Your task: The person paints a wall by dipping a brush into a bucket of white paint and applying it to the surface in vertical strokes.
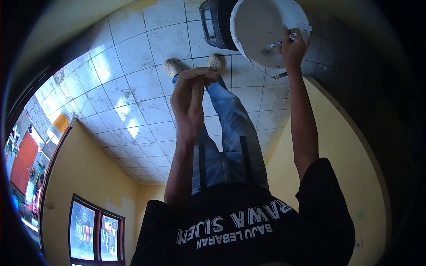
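The brush (274,44) (its handle speckled white) reaches into the white bucket (296,14) of greyish liquid (254,26), gripped by the right hand (293,48). The left hand (190,95) is open, fingers bent; a black container (220,25) stands beside the bucket.

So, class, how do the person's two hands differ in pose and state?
The right hand grips a brush; the left hand shows nothing in its grasp.
The right hand's fingers close on the handle; the left hand's are loosely bent.
The right hand is over the bucket; the left hand is in front of the legs.
Both are bare.
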Available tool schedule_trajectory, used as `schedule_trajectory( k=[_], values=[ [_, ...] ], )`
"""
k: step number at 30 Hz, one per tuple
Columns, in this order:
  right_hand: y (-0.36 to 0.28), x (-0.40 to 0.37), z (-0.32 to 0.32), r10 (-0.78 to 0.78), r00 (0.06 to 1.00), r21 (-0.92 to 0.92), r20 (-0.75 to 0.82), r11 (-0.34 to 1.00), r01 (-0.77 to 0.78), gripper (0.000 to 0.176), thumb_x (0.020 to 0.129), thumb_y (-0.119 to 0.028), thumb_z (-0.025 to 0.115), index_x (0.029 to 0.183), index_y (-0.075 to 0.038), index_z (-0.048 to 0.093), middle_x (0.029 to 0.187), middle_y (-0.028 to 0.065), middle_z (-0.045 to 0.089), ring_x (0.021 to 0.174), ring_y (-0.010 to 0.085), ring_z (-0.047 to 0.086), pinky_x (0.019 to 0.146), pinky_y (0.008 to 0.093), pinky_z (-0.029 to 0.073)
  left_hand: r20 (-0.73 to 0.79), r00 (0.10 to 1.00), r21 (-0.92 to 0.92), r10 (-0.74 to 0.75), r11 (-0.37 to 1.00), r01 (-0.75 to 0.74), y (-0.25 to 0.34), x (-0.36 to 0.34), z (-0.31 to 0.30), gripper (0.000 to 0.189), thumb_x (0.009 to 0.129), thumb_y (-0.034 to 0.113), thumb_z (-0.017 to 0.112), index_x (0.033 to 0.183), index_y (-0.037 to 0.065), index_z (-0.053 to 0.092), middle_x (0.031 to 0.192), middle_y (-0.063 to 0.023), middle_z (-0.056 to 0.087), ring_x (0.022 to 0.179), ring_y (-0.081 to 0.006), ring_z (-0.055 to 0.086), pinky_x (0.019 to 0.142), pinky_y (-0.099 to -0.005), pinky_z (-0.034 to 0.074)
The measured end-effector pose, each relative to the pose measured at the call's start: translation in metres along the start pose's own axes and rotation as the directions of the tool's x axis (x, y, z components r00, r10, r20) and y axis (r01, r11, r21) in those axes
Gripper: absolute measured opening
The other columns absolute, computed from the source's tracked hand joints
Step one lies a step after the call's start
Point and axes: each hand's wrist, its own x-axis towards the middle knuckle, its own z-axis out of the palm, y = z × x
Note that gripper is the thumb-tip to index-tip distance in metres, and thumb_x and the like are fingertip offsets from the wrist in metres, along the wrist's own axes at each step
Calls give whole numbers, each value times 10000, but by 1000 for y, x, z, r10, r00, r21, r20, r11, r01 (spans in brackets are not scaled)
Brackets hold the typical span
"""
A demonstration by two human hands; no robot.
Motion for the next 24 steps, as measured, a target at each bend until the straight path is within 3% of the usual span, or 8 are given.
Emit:
schedule_trajectory(
  k=[3,6,10,14,16,20,24],
  values=[
    [-3,2,-3,45,994,-71,97,997,-38,369,1012,-341,744,875,-14,643,571,76,632,453,163,647,444,318,468,4,1000,-3,-4,1000,4,4,-2,-1,250,1101,81,465,1227,-14,659,1095,-112,738,1022,-188,680,945,-353,505],
    [4,7,-10,51,989,7,-138,999,-51,376,1008,-354,748,895,-9,655,642,72,672,506,158,670,476,303,489,-3,1000,-11,1,1000,-1,12,-4,-4,250,1093,60,465,1235,-18,655,1092,-115,736,1027,-189,678,947,-351,505],
    [3,-4,-39,283,930,360,-233,914,-188,355,999,-340,762,979,3,670,806,97,728,618,159,697,557,304,526,15,1000,-19,24,1000,-23,41,-11,-13,260,1080,28,454,1242,-22,652,1090,-124,734,1031,-194,676,951,-350,506],
    [7,-28,-64,472,854,769,-220,623,-146,321,1006,-274,749,1093,24,668,960,106,731,786,170,696,668,289,561,33,997,59,66,996,-68,86,-19,-25,235,1078,68,492,1212,-59,637,1102,-159,734,1009,-229,710,938,-356,543],
    [-1,-39,-74,561,808,884,-179,452,-119,388,1030,-328,715,1135,41,654,992,105,712,817,173,688,706,283,578,28,996,61,87,994,-89,115,-25,-31,233,1063,43,488,1198,-65,645,1082,-158,736,1001,-219,702,933,-348,534],
    [-21,-61,-85,589,800,980,-116,198,-4,511,1058,-432,662,1200,58,623,1009,98,680,843,182,664,747,272,594,48,981,30,187,982,-188,164,-37,-54,232,1056,31,484,1191,-65,646,1059,-160,733,988,-223,705,927,-345,538],
    [-45,-67,-84,554,829,978,-75,-120,169,469,1081,-424,617,1209,26,619,995,103,671,845,193,653,760,280,595,68,969,23,238,970,-240,198,-48,-86,219,1051,47,498,1176,-55,646,1045,-155,736,978,-216,709,905,-349,544]
  ],
)
